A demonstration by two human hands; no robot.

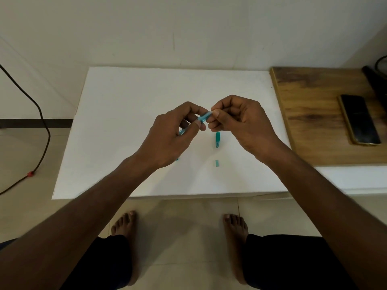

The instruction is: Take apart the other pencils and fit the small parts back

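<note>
Above the white table (125, 114), my left hand (169, 135) grips a teal see-through pen barrel (204, 117) that slants up to the right. My right hand (240, 122) pinches the barrel's upper end between thumb and fingers. On the table below my right hand lies a teal pen cap (217, 140). A small pale teal piece (217, 163) lies nearer to me. Another teal bit (177, 159) peeks out under my left wrist, mostly hidden.
A wooden board (310, 126) adjoins the table on the right with a dark phone (359, 119) on it. A black cable (41, 114) hangs down the wall at left onto the floor. My bare feet (125, 227) stand on the tiled floor below the table's front edge.
</note>
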